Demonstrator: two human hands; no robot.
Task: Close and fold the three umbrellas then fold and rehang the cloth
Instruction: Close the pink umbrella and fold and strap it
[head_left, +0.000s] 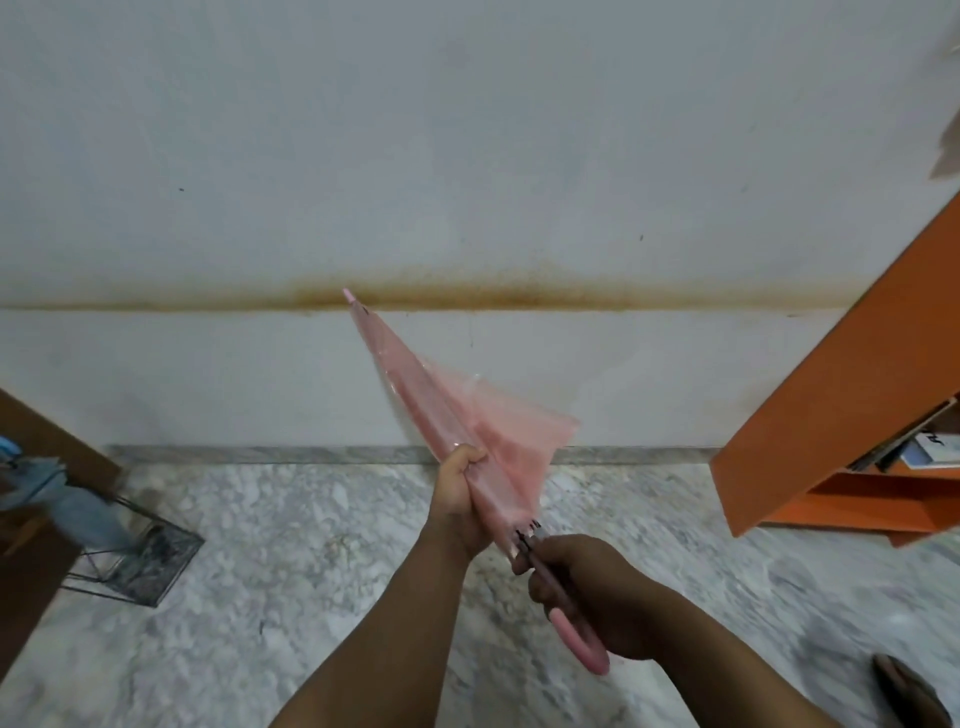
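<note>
A: Head view, nearest first; the right hand (587, 597) is wrapped round the pink umbrella (457, 421) at its shaft, just above the curved handle (582, 644); fingers curled tight on it.

B: And the left hand (462, 499)?

A: Farther up; its fingers squeeze the lower canopy, gathering the folds against the shaft; the tip points away, up toward the stained wall (467, 156).

B: Which step, then?

A: Closed, I judge, but not yet folded; a loose flap sticks out to the right; the next move calls for turning the shaft while smoothing that flap flat, then strapping it.

B: Anything else?

A: A bluish umbrella (78, 509), blurred, stands in a wire stand (140, 566) on the floor at far left.
</note>
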